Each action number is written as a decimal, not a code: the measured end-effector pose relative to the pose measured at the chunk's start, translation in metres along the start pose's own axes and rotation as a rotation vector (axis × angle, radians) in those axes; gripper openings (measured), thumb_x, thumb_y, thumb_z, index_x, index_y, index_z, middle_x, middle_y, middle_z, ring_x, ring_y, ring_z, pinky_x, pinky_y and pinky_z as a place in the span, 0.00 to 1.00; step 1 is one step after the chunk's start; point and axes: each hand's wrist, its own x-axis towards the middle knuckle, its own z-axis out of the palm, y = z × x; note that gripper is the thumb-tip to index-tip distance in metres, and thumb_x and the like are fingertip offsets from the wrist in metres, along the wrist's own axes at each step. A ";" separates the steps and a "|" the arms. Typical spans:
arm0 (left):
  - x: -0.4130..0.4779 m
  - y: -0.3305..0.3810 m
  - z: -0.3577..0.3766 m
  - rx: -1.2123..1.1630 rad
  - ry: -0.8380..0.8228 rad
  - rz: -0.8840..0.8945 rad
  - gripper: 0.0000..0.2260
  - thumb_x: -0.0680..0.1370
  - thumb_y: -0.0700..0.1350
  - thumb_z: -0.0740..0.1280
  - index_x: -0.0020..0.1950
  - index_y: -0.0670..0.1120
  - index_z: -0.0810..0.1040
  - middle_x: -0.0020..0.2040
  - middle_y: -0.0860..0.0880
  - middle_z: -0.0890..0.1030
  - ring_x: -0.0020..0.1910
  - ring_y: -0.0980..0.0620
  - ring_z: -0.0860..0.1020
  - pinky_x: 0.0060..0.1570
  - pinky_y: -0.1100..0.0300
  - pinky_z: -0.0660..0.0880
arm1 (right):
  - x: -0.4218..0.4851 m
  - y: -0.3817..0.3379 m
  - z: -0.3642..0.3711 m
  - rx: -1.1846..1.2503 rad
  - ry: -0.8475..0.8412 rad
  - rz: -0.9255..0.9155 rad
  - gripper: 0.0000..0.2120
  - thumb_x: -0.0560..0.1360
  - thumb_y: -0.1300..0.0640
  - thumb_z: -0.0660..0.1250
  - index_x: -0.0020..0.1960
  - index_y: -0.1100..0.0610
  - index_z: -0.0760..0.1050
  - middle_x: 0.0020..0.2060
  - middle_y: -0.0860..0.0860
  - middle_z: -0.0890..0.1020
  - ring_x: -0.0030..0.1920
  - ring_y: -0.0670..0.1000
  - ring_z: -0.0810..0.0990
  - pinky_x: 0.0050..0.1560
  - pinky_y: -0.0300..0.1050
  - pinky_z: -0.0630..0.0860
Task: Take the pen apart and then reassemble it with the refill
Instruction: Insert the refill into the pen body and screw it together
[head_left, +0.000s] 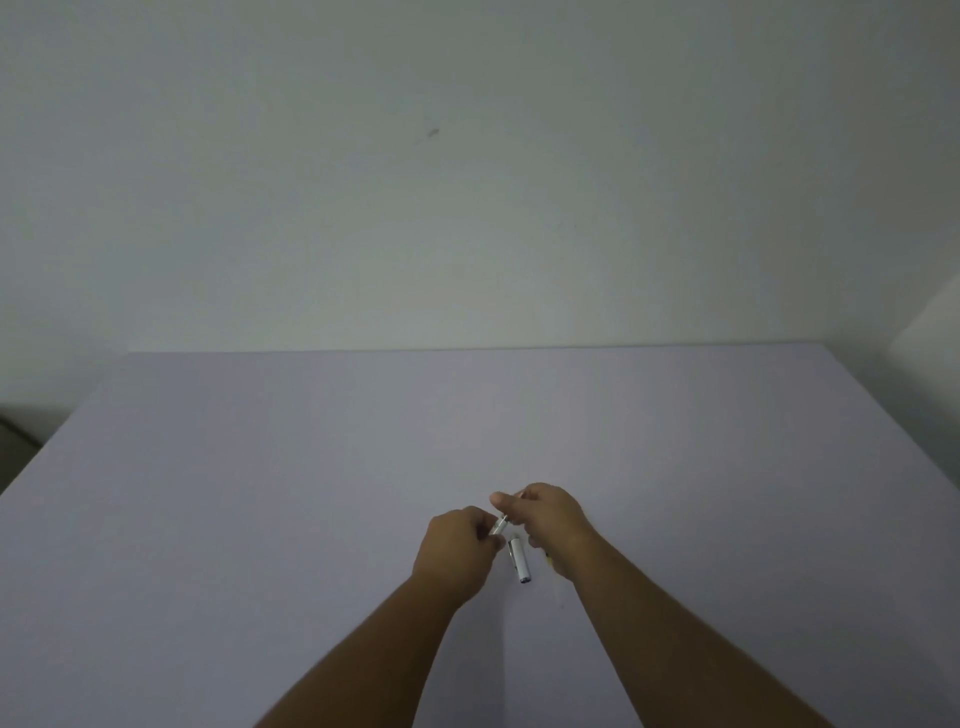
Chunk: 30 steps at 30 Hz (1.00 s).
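A slim white and silver pen body (500, 525) is held just above the lilac table between both hands. My left hand (460, 551) pinches its lower end. My right hand (550, 517) grips its upper end, and most of the body is hidden by the fingers. The white pen cap (519, 560) with a clip lies on the table right below the hands, between the two wrists. A small yellowish bit (548, 558) shows under my right wrist; I cannot tell what it is.
The lilac table (260, 493) stretches wide to the left, right and far side. A plain pale wall (467, 182) stands behind its far edge. The table's left edge runs diagonally at the left, with a dark floor area beyond it.
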 end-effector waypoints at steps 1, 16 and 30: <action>-0.001 0.000 0.000 0.004 -0.002 0.004 0.08 0.76 0.46 0.67 0.53 0.46 0.80 0.46 0.48 0.82 0.39 0.53 0.76 0.40 0.63 0.70 | -0.001 -0.001 0.000 -0.062 0.034 0.016 0.14 0.70 0.46 0.72 0.36 0.55 0.74 0.32 0.49 0.77 0.32 0.47 0.71 0.34 0.40 0.68; -0.001 0.008 -0.002 0.008 0.003 0.015 0.07 0.75 0.46 0.68 0.50 0.46 0.81 0.40 0.52 0.79 0.35 0.55 0.74 0.32 0.66 0.68 | -0.006 -0.003 -0.010 0.111 -0.035 -0.011 0.08 0.73 0.54 0.70 0.38 0.56 0.78 0.33 0.50 0.77 0.31 0.47 0.69 0.33 0.38 0.68; -0.002 0.007 -0.005 -0.039 0.043 -0.026 0.06 0.72 0.46 0.71 0.46 0.46 0.81 0.37 0.53 0.78 0.33 0.57 0.74 0.31 0.67 0.67 | -0.005 -0.001 -0.004 0.114 -0.009 0.028 0.09 0.73 0.53 0.70 0.37 0.56 0.75 0.35 0.51 0.76 0.32 0.47 0.70 0.32 0.37 0.68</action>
